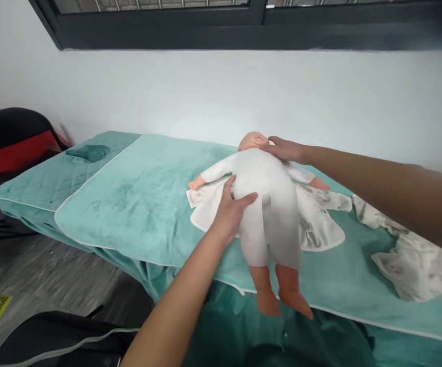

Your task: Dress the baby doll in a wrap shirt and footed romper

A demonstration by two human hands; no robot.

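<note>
A baby doll (265, 183) with a white cloth body lies on its back, feet over the bed's near edge and arms spread. My left hand (230, 211) grips its side at the hip, thumb on the front and forefinger up along the waist. My right hand (285, 149) holds it by the neck and shoulder, close to the head (253, 140); some of its fingers are hidden. Under the doll is a white patterned baby top (322, 232), opened out, with a sleeve on either side.
The teal-covered massage bed (129, 199) runs along the white wall, with a face hole (88, 153) at its left. Crumpled patterned baby clothing (419, 262) lies to the right. A black and red chair (15, 142) is at far left; a black seat (60, 339) and cable stand nearer.
</note>
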